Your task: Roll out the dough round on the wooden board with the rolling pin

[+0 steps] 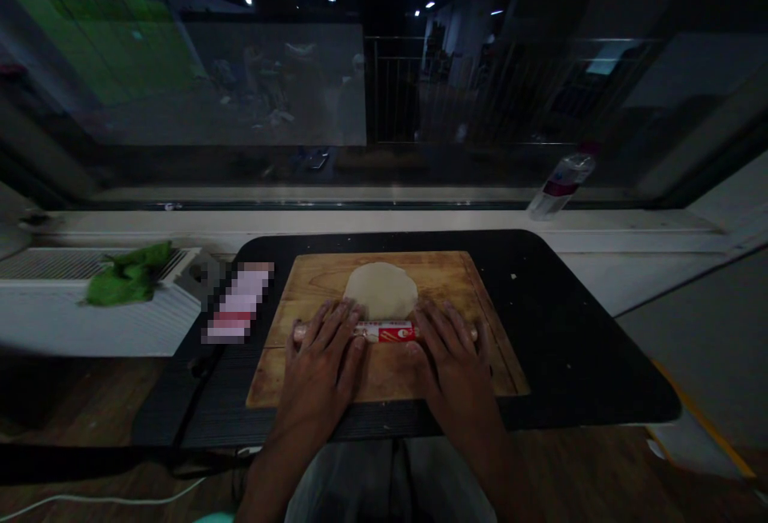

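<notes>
A rolling pin (pixel 389 332) with a red and white printed label lies crosswise on a wooden board (pixel 384 383). My left hand (pixel 321 355) is closed over its left part, the fingers bent across the top and the thumb on the near side. Over the right part, my right hand (pixel 447 351) grips it the same way. Just beyond the pin is a thin, roundish sheet of pale dough (pixel 381 287), its near edge at or under the pin. The fingers cover much of the pin, though both its ends show.
The board rests on a black table (pixel 576 347) against a window sill (pixel 390 223). A blurred-out phone-like object (pixel 240 303) lies left of the board. A plastic bottle (pixel 561 187) leans on the window at right. Green cloth or plastic (pixel 129 275) hangs over a radiator at left.
</notes>
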### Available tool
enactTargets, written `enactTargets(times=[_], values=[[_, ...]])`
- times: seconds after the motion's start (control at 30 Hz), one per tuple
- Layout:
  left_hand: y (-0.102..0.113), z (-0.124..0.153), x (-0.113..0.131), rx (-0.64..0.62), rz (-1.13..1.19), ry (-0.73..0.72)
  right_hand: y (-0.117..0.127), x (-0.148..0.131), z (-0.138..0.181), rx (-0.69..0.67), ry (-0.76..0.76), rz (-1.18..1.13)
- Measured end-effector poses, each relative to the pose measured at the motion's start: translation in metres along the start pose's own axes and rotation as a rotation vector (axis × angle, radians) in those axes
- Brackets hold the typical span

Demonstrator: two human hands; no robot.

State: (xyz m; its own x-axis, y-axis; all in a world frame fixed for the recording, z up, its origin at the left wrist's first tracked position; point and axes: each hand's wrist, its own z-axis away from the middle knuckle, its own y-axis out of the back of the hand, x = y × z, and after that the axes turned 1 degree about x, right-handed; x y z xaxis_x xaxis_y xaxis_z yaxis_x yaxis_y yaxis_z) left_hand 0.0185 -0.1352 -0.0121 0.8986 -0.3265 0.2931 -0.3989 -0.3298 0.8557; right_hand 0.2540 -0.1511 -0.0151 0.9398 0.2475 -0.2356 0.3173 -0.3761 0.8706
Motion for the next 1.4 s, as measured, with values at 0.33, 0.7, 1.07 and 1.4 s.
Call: enactTargets(times=[0.33,0.7,1.07,1.4], values=[[0.004,0.022,-0.003,-0.014,0.039,-0.043,-0.002,-0.006,0.011,0.063,0.013,0.012],[0.006,0.034,0.006,0.016,0.018,-0.046,-0.001,-0.010,0.025,0.076,0.042,0.009],[-0.004,-0.025,0.018,-0.043,-0.106,0.109,-0.010,0.006,-0.026,-0.044,0.007,0.062],[-0.005,-0.057,0.006,-0.048,-0.089,0.111,0.002,0.021,-0.057,-0.154,0.087,0.017]])
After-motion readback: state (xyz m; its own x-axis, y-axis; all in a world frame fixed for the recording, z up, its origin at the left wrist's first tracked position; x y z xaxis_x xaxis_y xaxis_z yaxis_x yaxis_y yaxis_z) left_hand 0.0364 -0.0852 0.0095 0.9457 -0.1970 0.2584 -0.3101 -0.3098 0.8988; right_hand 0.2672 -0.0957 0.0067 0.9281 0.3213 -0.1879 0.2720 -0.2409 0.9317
